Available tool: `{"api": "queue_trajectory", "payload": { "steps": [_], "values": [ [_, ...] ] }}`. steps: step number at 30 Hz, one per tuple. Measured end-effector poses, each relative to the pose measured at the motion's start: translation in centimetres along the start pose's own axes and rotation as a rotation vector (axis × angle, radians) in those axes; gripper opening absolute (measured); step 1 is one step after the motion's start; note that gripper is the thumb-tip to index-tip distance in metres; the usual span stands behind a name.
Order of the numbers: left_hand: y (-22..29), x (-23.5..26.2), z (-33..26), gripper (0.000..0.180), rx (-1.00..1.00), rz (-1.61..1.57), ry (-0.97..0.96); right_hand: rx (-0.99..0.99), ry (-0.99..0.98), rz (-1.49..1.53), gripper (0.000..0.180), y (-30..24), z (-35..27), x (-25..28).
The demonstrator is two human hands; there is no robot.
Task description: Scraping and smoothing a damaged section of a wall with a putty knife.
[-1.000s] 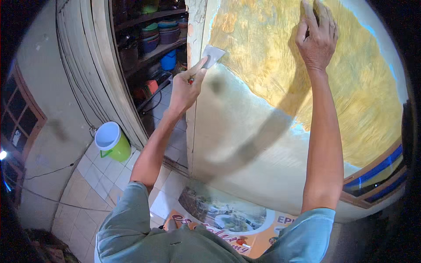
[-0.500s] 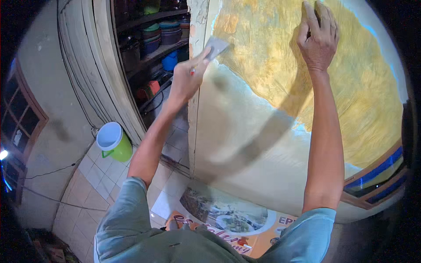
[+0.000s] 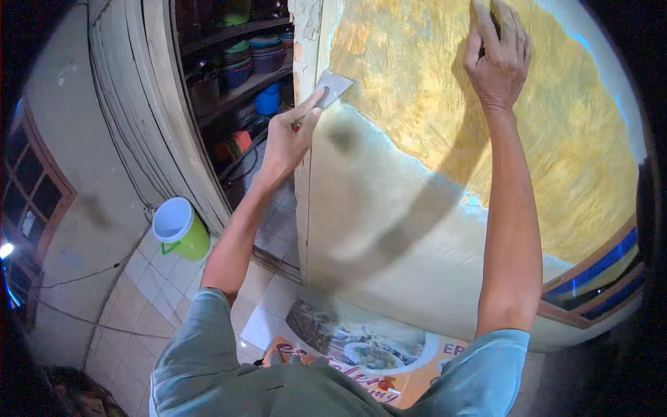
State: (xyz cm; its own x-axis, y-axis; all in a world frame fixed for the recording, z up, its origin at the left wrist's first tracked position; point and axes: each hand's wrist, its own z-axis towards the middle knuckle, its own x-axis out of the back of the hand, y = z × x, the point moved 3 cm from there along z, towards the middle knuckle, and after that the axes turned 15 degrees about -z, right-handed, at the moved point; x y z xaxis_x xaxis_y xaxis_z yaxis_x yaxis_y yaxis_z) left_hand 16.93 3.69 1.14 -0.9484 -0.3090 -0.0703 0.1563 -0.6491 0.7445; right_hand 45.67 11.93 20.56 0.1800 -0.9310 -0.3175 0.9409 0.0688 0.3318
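Note:
My left hand (image 3: 288, 142) grips a putty knife (image 3: 335, 88) with a flat grey blade; a bit of red handle shows between the fingers. The blade lies against the wall (image 3: 368, 201) beside the door frame, at the lower left corner of a yellow-brown, streaky patch (image 3: 417, 90). Pale whitish-blue edges run along that patch. My right hand (image 3: 498, 66) rests higher up on the patch with its fingers apart and slightly bent, holding nothing.
A printed banner (image 3: 389, 347) covers the floor at the wall's foot. To the left stands a green bucket (image 3: 193, 238) with a white inside. Past the worn door frame (image 3: 302, 55), shelves (image 3: 243, 90) hold stacked bowls. A wood-framed window (image 3: 597, 285) sits at right.
My left hand has moved slightly down and left with the putty knife, whose blade has turned a little. My right hand stays on the patch, nearly still.

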Motion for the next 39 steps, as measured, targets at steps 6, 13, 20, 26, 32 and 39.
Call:
{"api": "queue_trajectory", "payload": {
  "steps": [6, 13, 20, 26, 32, 39],
  "values": [
    [3.8, 0.4, 5.4, 0.038, -0.268, 0.106, 0.049, -0.010, 0.041, 0.037, 0.050, 0.1, 0.5, 0.0],
    [0.1, 0.3, 0.2, 0.037, -0.106, 0.119, -0.027, -0.013, -0.026, -0.015, 0.050, 0.1, -0.7, 0.0],
    [0.4, 1.3, 2.0, 0.039, -0.083, 0.149, -0.005, -0.019, -0.004, 0.000, 0.047, -0.7, -1.3, -0.2],
    [0.3, -1.3, 3.1, 0.041, -0.006, 0.116, 0.057, 0.003, 0.085, -0.021, 0.043, 0.5, -3.7, -1.3],
    [-3.9, -3.8, -2.3, 0.043, -0.057, 0.156, 0.000, -0.023, 0.072, 0.028, 0.042, 2.0, -5.2, -1.7],
    [0.6, -7.8, 1.2, 0.042, -0.247, 0.221, 0.055, -0.065, 0.105, 0.118, 0.044, 5.3, -6.1, -0.7]
  ]
}}
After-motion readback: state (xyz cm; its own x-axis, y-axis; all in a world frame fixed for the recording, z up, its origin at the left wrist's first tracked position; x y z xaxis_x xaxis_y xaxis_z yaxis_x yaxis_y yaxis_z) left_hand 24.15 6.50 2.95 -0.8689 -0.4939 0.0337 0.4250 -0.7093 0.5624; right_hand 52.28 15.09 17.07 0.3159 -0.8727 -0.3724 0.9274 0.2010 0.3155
